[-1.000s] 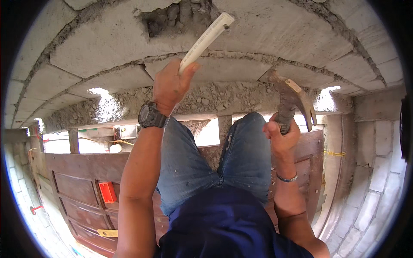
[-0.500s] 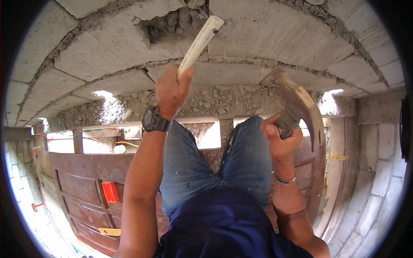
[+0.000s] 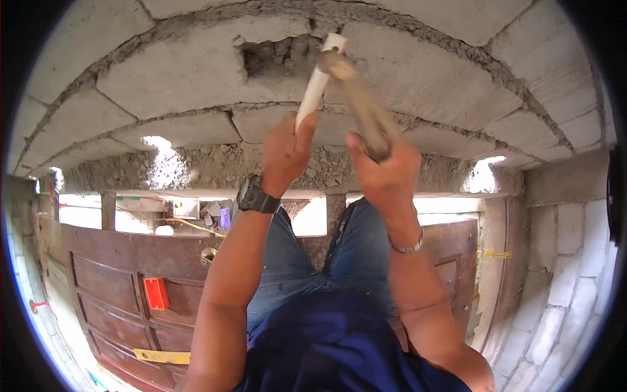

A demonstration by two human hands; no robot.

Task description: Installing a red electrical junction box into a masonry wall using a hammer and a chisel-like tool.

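Clenching around the lower end of the white pipe [image 3: 315,91], your left grip [image 3: 286,147] keeps it slanting up and slightly to the right in front of the block wall [image 3: 424,72]. You have a dark spot on the pipe near its upper end; whether that end touches the wall, you cannot tell from here.

Your right grip [image 3: 390,171], to the right of the pipe and lower than its middle, is wrapped around the handle of the hammer [image 3: 366,108]. The hammer is blurred, and its head crosses in front of the pipe's upper part; you cannot tell whether the two touch.

Just left of the pipe's upper end, you have a rough-edged hole [image 3: 281,55] in the wall. Below the pipe runs a ledge of rough rubble [image 3: 222,160]. Under the pipe, you wear a dark watch [image 3: 258,196] on your left wrist, and to its lower right a metal band [image 3: 408,243] on your right.

Farther below the pipe are your blue jeans [image 3: 294,242] and a brown panelled door [image 3: 104,248], with an orange box [image 3: 155,293] against it, well down and left of the pipe.
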